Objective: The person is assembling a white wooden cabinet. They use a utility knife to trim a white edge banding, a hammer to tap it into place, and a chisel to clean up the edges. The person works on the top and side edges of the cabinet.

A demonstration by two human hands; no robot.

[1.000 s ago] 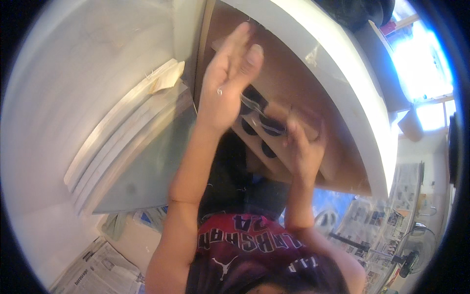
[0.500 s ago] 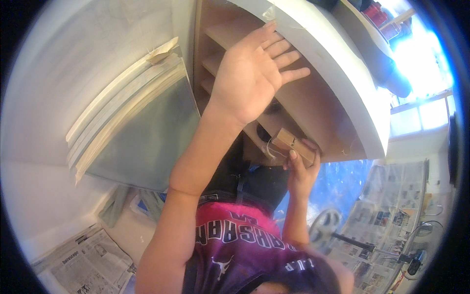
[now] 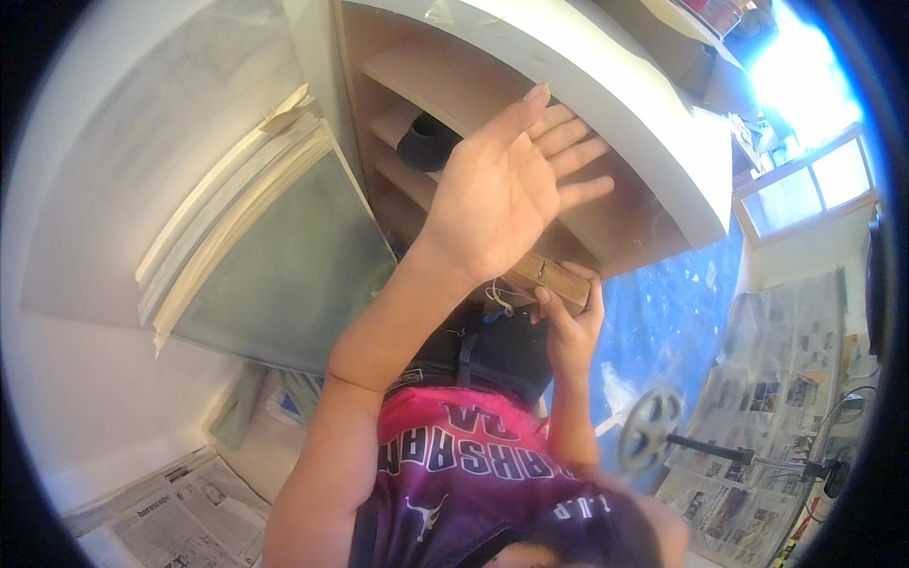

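My left hand [image 3: 502,194] is raised with its palm turned up and fingers spread, holding nothing. It is in front of an open shelf unit [image 3: 663,71] with a white edge and brown inner shelves. Below it and to the right, my right hand [image 3: 573,331] grips a small wooden block [image 3: 554,279] with a dark slot in its face. A thin white cord [image 3: 497,298] dangles beside the block's left end. The left hand and wrist overlap part of the shelves, and the block's far left end is partly covered.
A dark rounded object [image 3: 426,142] sits on a shelf. Several flat panels [image 3: 275,237] lean against the left wall. Blue sheeting [image 3: 663,293] covers floor on the right, near a grey weight plate [image 3: 651,428] on a bar. Newspapers [image 3: 180,511] lie at lower left.
The view has shifted, so the shelf unit sits further left and the dark rounded object shows. My left hand appears lower and closer to the block. The right hand keeps its grip.
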